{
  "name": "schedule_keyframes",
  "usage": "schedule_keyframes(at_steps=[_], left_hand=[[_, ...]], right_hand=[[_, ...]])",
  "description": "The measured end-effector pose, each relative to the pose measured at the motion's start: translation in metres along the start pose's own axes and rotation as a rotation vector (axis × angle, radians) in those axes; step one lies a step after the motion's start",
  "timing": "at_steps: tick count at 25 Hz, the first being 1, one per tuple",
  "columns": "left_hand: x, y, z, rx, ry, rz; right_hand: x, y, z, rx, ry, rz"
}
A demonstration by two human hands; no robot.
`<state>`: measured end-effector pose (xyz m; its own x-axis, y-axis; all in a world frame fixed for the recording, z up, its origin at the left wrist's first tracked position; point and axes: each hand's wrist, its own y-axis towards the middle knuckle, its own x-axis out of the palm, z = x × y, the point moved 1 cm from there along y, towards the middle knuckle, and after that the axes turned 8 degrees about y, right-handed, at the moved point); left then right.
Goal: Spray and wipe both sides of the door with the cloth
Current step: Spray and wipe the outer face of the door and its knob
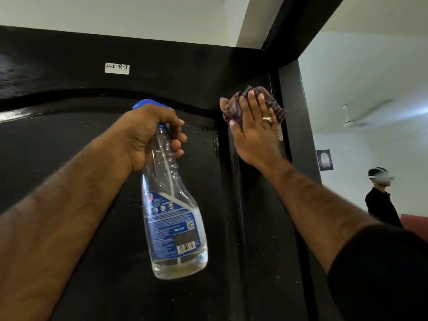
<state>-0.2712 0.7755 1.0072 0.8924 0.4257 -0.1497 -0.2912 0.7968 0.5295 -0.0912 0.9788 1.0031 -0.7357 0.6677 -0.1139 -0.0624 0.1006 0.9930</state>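
A black door [92, 158] fills most of the view, with small droplets near its upper right panel edge. My left hand [148, 137] grips the neck of a clear spray bottle [176, 228] with a blue trigger head and blue label, held in front of the door. My right hand [254, 128] presses a crumpled purple checked cloth [274, 105] flat against the door's upper right edge, fingers straight and spread. A ring shows on one finger.
A white label [117, 68] reading "F-I R-I" is stuck above the door's arched panel. The black door frame [298, 112] runs up on the right. Beyond it stands a person in black [382, 205], with a ceiling fan [356, 117] and a wall picture [324, 159].
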Motion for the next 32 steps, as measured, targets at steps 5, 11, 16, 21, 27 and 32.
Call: schedule_keyframes(at_steps=[5, 11, 16, 21, 27, 32], left_hand=[[0.036, -0.002, 0.002, 0.019, 0.006, 0.004], [0.071, -0.020, -0.040, -0.064, 0.035, -0.091], [0.053, -0.031, -0.059, -0.049, 0.013, 0.017], [0.022, -0.039, -0.056, -0.076, -0.002, 0.036], [0.019, -0.041, -0.045, -0.076, 0.041, 0.084], [0.010, -0.052, -0.047, -0.066, 0.037, 0.127]], right_hand=[[0.001, -0.058, 0.023, -0.441, 0.003, -0.055], [-0.020, 0.016, 0.065, -0.058, 0.116, -0.015], [-0.008, -0.034, 0.037, -0.235, 0.045, -0.003], [-0.010, -0.120, 0.045, -0.766, -0.046, -0.198], [0.022, -0.030, -0.031, -0.179, 0.055, 0.073], [0.013, -0.133, -0.008, -0.475, 0.065, -0.071]])
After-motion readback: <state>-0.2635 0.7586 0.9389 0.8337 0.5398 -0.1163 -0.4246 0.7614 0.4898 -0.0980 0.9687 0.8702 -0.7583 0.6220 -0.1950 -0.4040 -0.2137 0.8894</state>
